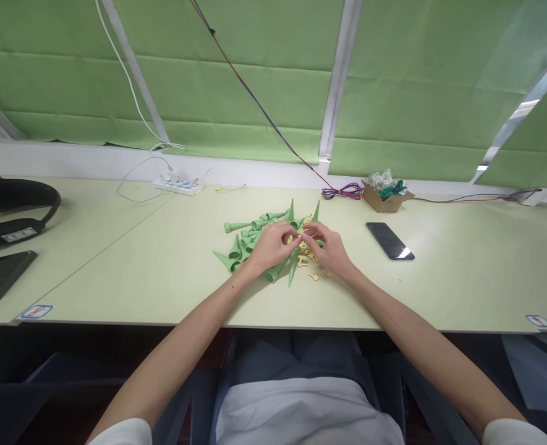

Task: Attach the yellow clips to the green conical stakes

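My left hand point(275, 243) and my right hand point(327, 246) meet above a pile of small parts, thumbs and forefingers pinched close together. Whatever sits between the fingertips is too small and covered to make out. Under and beside my left hand lie several hollow green plastic cones point(234, 248), some pointed, some with a wider collared end. One pointed green cone point(293, 267) lies just below the hands. Small pale yellow plastic pegs point(313, 277) with square heads are scattered beneath and in front of my right hand.
A black phone point(390, 241) lies to the right. Behind it stands a cardboard box point(384, 199) with clear and green plastic, beside a coiled cable point(342, 192). A power strip point(179, 186) is at the back left; headphones point(16, 213) and a dark device point(2, 278) lie far left.
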Demonstrator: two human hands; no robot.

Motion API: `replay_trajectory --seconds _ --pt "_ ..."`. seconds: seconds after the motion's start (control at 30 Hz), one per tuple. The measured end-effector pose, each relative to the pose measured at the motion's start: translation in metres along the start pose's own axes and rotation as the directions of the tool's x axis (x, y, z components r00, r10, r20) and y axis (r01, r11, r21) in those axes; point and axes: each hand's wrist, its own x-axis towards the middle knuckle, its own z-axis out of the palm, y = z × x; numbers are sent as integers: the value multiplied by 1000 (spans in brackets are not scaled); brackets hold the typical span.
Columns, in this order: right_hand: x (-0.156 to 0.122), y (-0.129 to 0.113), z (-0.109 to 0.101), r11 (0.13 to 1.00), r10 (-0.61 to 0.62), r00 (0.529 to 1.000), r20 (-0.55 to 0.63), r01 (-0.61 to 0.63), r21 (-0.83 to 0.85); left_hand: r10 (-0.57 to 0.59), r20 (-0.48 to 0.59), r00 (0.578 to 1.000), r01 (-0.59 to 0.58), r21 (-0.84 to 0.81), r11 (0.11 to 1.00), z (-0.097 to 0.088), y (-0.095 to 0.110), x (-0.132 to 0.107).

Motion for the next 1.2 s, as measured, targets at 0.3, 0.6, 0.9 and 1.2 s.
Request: replay_trajectory --seconds 0.3,0.6,0.9,1.2 --pt "0 1 -2 1000 8 999 48 -7 -21 0 60 998 2 -31 1000 0 -2 1" --pt "1 2 -3 995 -56 997 43 60 -77 -21 64 998 26 -77 997 2 -4 1" --pt "2 2 -2 999 18 1000 22 -17 -47 -104 33 994 106 -71 992 0 -2 2" --pt "2 2 -2 999 26 999 21 -26 -23 -47 35 998 50 -99 994 4 -8 2"
